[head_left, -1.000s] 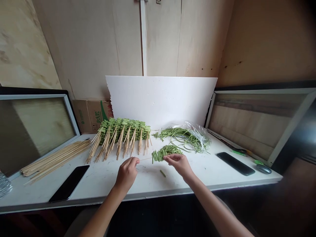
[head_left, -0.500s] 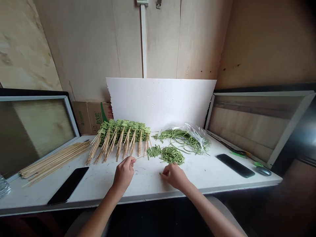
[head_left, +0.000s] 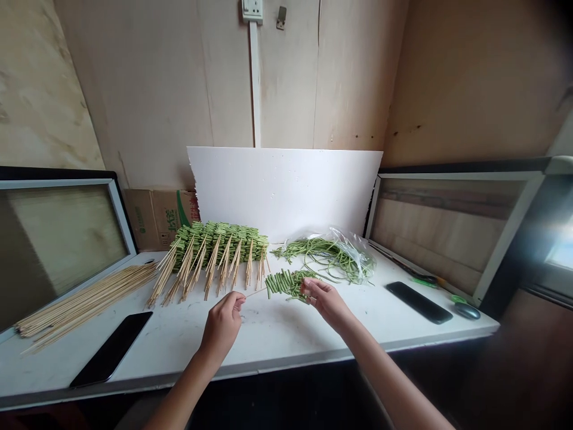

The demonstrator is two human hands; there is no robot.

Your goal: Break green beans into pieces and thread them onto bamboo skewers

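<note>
My left hand (head_left: 224,322) is closed around the bare end of a thin wooden skewer (head_left: 256,292), which points right. Cut pieces of green bean (head_left: 280,283) are threaded side by side along its far part. At the skewer's tip end, my right hand (head_left: 326,300) is closed in a pinch on a short bean piece, mostly hidden by the fingers. Behind and beneath that hand lies a pile of loose cut bean pieces (head_left: 295,292), partly covered. Finished bean skewers (head_left: 219,242) are stacked at the back left, their sticks toward me.
Bare skewers (head_left: 85,295) lie at the left beside a black phone (head_left: 113,347). Long uncut beans (head_left: 308,248) spill from a clear plastic bag (head_left: 358,254). Another phone (head_left: 419,302) and a mouse (head_left: 467,310) are right. A white foam board (head_left: 286,191) stands behind.
My right hand has risen from the tabletop in front of the pile to the right end of the skewer, with the bean piece. My left hand keeps its hold. The view has shifted slightly.
</note>
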